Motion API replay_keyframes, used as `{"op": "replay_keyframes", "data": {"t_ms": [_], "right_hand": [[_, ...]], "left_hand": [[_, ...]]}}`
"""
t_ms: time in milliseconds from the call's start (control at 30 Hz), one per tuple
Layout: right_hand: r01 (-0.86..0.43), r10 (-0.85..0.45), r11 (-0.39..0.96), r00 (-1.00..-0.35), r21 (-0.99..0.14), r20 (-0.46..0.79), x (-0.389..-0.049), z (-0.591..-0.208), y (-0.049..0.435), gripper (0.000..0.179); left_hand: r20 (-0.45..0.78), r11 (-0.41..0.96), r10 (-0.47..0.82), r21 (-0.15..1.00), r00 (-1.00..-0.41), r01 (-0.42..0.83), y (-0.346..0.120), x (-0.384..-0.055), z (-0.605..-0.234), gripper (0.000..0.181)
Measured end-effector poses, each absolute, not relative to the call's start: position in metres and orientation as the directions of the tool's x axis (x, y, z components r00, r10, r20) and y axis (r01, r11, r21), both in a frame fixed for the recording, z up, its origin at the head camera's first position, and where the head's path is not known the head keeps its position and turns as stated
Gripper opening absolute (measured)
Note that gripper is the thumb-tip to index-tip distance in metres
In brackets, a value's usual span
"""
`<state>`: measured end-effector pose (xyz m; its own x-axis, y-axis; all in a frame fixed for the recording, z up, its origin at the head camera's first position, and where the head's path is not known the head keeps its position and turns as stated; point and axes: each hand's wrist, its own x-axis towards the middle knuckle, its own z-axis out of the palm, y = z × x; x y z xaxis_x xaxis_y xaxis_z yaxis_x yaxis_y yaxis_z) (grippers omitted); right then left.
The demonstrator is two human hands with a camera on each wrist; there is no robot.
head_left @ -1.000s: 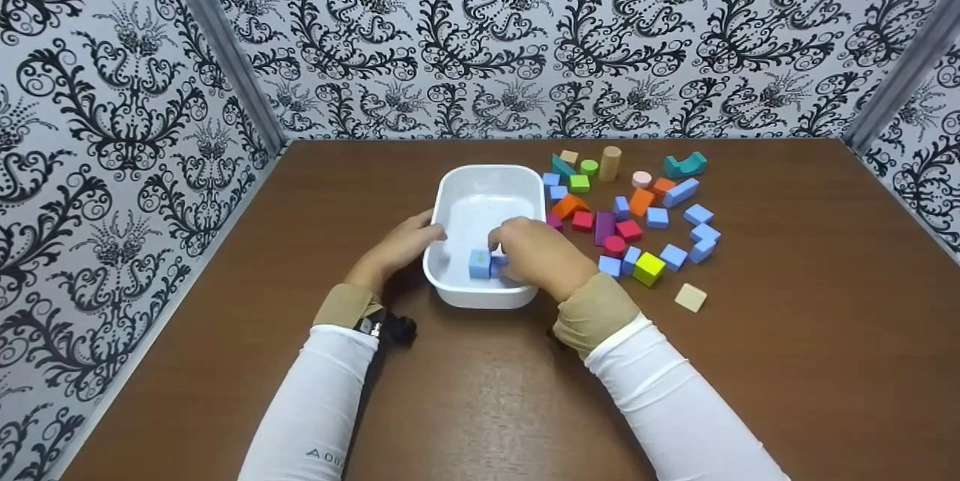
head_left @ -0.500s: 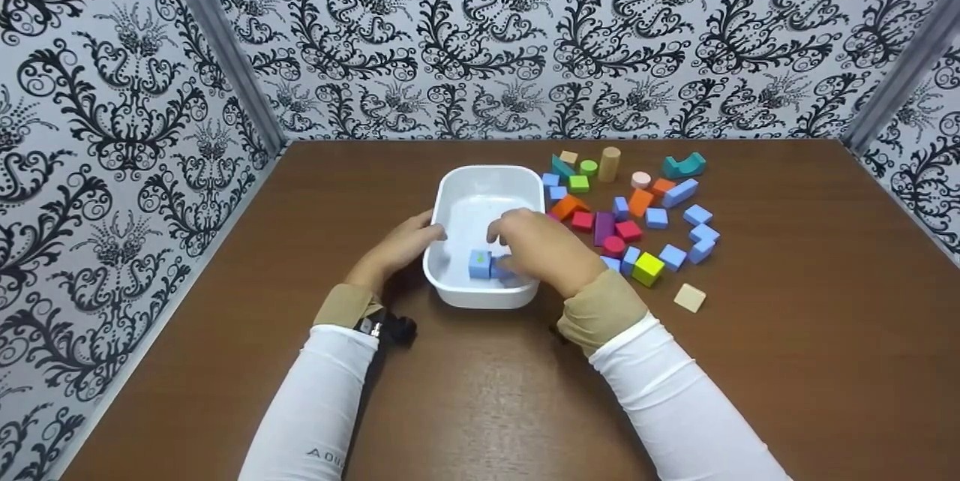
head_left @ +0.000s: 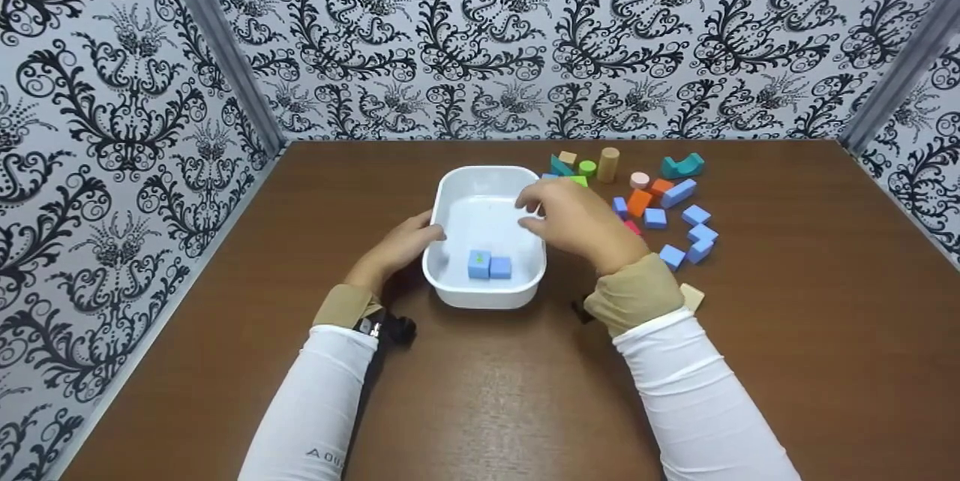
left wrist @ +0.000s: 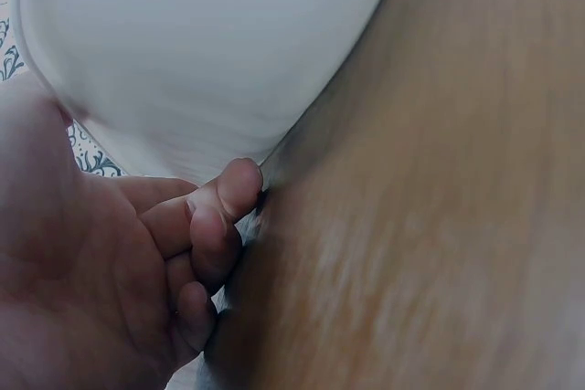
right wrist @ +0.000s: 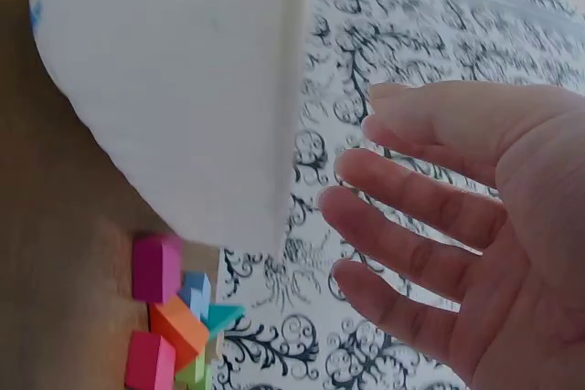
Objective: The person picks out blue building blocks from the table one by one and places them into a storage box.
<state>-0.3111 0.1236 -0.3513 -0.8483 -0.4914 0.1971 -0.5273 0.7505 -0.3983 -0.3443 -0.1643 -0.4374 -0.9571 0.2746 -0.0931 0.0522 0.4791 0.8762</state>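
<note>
Head view: your left hand [head_left: 397,247] rests against the white tub [head_left: 459,184] on the tabletop [head_left: 480,391], two blue cubes [head_left: 489,266] inside. Left wrist view: its curled fingers [left wrist: 215,212] touch the tub's wall. Right wrist view: your right hand [right wrist: 457,226] hovers spread, empty.

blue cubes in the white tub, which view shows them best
The head view: both blue cubes sit side by side at the near end of the white tub, unobstructed. The left wrist view shows only the tub's outer wall; the right wrist view shows its outside, with no cube inside visible.
</note>
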Motion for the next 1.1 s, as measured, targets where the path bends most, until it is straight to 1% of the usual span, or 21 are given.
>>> {"op": "replay_keyframes", "data": {"t_ms": [100,267,433,533,767,967,1100], "right_hand": [[-0.493,-0.461,0.767,-0.868,-0.410,0.182,-0.314,-0.350,0.134,0.028],[-0.423,-0.420,0.810,-0.902,-0.406,0.100,-0.317,-0.350,0.145,0.027],[-0.379,-0.399,0.838,-0.916,-0.391,0.034,-0.318,-0.354,0.150,0.026],[-0.372,-0.402,0.843,-0.916,-0.389,0.004,-0.318,-0.357,0.150,0.026],[-0.398,-0.422,0.844,-0.906,-0.359,0.011,-0.315,-0.359,0.161,0.025],[-0.367,-0.409,0.869,-0.910,-0.332,-0.068,-0.312,-0.367,0.173,0.026],[-0.370,-0.413,0.871,-0.908,-0.323,-0.075,-0.310,-0.372,0.177,0.029]], "left_hand": [[-0.093,0.477,0.275,0.877,-0.957,0.052,-0.164,-0.345,-0.438,0.074],[-0.094,0.479,0.274,0.876,-0.957,0.052,-0.165,-0.345,-0.437,0.074],[-0.106,0.481,0.267,0.876,-0.958,0.037,-0.164,-0.344,-0.436,0.074],[-0.107,0.484,0.266,0.874,-0.958,0.036,-0.164,-0.344,-0.436,0.075],[-0.116,0.505,0.253,0.863,-0.961,0.028,-0.165,-0.345,-0.438,0.076],[-0.124,0.492,0.257,0.871,-0.958,0.019,-0.164,-0.344,-0.437,0.077],[-0.133,0.485,0.256,0.875,-0.958,0.009,-0.165,-0.343,-0.436,0.076]]}}
